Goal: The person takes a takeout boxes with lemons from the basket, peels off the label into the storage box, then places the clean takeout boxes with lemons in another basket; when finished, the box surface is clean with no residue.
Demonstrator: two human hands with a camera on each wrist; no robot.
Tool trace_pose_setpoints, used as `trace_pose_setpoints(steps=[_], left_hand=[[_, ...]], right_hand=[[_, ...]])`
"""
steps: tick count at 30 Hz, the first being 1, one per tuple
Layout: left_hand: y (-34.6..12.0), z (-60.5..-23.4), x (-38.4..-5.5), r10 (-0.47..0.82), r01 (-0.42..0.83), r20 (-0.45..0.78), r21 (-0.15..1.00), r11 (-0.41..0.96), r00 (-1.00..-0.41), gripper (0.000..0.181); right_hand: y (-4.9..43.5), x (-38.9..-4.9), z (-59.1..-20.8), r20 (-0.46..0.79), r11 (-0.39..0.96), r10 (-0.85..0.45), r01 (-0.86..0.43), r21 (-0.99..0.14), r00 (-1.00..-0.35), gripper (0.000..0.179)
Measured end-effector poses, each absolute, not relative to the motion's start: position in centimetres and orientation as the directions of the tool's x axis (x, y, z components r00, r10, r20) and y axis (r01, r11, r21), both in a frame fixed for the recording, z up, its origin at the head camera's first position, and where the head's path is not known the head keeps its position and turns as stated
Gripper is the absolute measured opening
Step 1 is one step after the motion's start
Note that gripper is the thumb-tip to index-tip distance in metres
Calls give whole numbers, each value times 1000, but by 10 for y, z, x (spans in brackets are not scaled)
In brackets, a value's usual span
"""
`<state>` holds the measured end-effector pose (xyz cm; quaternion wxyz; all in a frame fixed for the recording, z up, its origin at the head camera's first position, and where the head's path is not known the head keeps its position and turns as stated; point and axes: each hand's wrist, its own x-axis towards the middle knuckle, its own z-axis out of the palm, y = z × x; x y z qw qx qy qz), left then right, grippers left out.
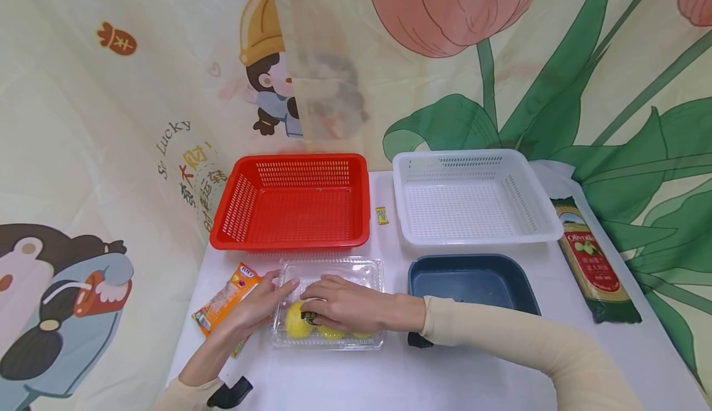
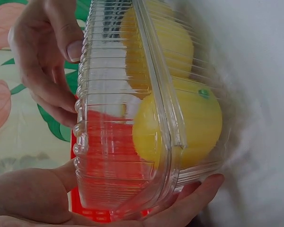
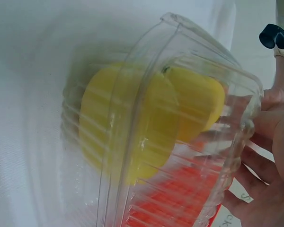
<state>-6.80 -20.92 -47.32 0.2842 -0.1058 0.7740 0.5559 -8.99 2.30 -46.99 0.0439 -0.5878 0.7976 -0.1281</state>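
A clear plastic clamshell box [image 1: 364,275] with several yellow, lemon-like fruits [image 2: 189,123] inside sits before me on the white table. Its lid lies over the fruits, and the rim [image 2: 156,71] runs along the side. My left hand [image 1: 258,303] holds the box's left end, thumb over the lid and fingers down the side. Across the top, my right hand [image 1: 350,305] rests on the lid with bent fingers, beside a dark label [image 1: 309,317]. The right wrist view shows that hand's fingers [image 3: 255,170] against the lid.
Behind the box stand a red basket [image 1: 306,213] and a white basket [image 1: 461,207], with a small yellow packet [image 1: 381,216] between them. An orange snack bag [image 1: 236,290] lies at left. A dark blue tray [image 1: 467,278] and a long Olivoila package [image 1: 595,262] are at right.
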Motion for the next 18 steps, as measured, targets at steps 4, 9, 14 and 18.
trace_pose_setpoints(steps=[4, 9, 14, 18], left_hand=[[-209, -472, -68, 151, -485, -561, 799, 357, -814, 82], [-209, -472, -67, 162, -494, -567, 800, 340, -808, 82], [-209, -472, -67, 164, -495, -568, 801, 335, -807, 82], [-209, -472, -68, 155, -496, -567, 800, 338, -809, 82]], right_hand=[[23, -89, -470, 101, 265, -949, -930, -254, -298, 30], [23, -88, -470, 113, 256, -951, -936, -242, -289, 25], [22, -89, -470, 100, 256, -950, -923, -289, -295, 25], [22, -89, -471, 100, 254, -950, -919, -300, -295, 24]])
